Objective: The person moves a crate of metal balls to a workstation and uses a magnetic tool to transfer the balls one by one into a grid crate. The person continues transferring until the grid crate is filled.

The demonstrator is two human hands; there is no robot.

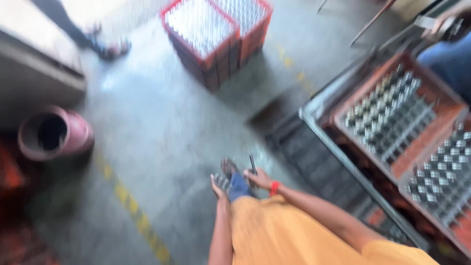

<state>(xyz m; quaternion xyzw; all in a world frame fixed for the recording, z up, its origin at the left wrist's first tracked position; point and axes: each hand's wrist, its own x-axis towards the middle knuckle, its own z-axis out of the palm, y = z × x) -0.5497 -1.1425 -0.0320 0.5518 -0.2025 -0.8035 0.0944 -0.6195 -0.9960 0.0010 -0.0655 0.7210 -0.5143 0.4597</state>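
Frame was motion-blurred, so I read only coarse detail. Right hand [259,178] hung low in front of the orange garment [274,230], fingers [251,172] closed around a thin dark rod [252,163] that stuck up out of the fist. A red band [274,187] sat on that wrist. Left hand [218,188] hung beside it, empty as far as I could see; fingers looked straight and loosely together, not gripping. Below both hands, a foot in a sandal [228,168] on the grey concrete floor [162,122]. Right of the hands, orange crates [392,115] packed with small metal parts sat in a metal frame. More red crates [216,29] stood further off on the floor, a pink pipe [54,132] at far left.
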